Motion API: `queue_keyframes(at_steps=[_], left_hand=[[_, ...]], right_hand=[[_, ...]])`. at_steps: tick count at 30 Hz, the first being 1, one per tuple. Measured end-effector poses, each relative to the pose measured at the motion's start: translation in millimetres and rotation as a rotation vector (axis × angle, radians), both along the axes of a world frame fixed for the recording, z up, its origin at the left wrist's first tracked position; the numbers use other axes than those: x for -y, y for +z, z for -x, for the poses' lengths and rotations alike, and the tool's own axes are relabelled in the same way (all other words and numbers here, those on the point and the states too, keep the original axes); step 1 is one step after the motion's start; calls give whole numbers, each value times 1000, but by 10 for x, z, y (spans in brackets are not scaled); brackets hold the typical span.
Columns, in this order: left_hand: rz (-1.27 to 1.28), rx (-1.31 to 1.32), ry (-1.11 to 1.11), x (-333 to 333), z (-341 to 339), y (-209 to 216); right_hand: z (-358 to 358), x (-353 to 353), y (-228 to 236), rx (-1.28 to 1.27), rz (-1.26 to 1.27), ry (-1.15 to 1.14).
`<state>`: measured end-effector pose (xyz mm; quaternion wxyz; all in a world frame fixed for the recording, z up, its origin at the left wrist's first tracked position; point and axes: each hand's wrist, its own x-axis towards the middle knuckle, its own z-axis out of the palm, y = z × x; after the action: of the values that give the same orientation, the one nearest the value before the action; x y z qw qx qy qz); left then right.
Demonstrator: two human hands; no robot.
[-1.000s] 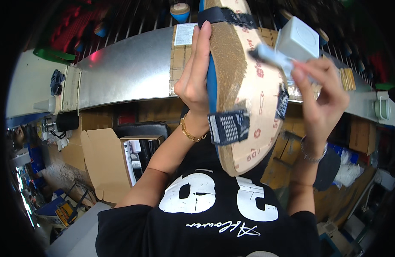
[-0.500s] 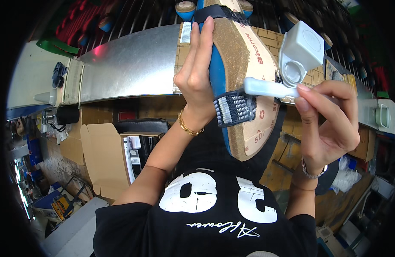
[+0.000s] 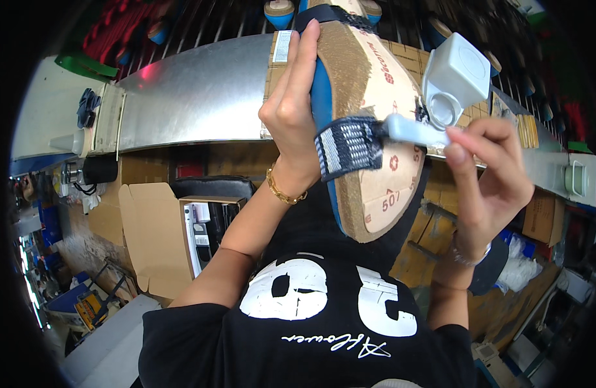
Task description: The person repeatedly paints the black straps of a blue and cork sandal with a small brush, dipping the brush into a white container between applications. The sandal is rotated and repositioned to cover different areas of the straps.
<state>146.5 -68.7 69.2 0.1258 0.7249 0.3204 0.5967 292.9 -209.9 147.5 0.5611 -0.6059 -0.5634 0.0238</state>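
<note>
An unfinished sandal (image 3: 346, 71) on a blue last is held sole upward in front of me, with a brown rim and a pale printed insole board. My left hand (image 3: 291, 113) holds it along its left side, fingers pointing up toward a dark strap. A black-and-white woven strap (image 3: 350, 147) folds over the edge onto the board. Between the thumb and fingers of my right hand (image 3: 489, 178) is a small brush (image 3: 417, 131) with a pale handle; its dark tip meets the strap end. Just beyond the brush stands a white square plastic bottle (image 3: 458, 71) with a round open mouth.
A metal-topped bench (image 3: 194, 97) runs across, with cardboard (image 3: 411, 55) under the bottle. Behind it, several blue lasts sit on a rack of bars (image 3: 207, 22). An open cardboard box (image 3: 149, 239) stands below at left. A stack of yellowish strips (image 3: 526, 131) lies at right.
The brush has moved slightly right and down, its dark tip now showing at the strap end. The sandal has shifted slightly left. Both hands keep their hold.
</note>
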Motion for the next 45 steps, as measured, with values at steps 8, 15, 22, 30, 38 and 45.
queue_keyframes(at_steps=[8, 15, 22, 30, 38, 45], left_hand=[[-10, -36, 116, -106, 60, -16], [28, -36, 48, -84, 24, -21], [174, -16, -19, -165, 90, -83], [330, 178, -304, -242, 183, -220], [571, 357, -581, -151, 175, -239], [595, 230, -677, -188, 260, -169]], right_hand=[[391, 315, 72, 257, 67, -185], [355, 284, 156, 130, 51, -231], [361, 165, 44, 136, -42, -147], [289, 227, 76, 219, 40, 173], [177, 157, 6, 18, -39, 285], [70, 82, -58, 7, -10, 243]])
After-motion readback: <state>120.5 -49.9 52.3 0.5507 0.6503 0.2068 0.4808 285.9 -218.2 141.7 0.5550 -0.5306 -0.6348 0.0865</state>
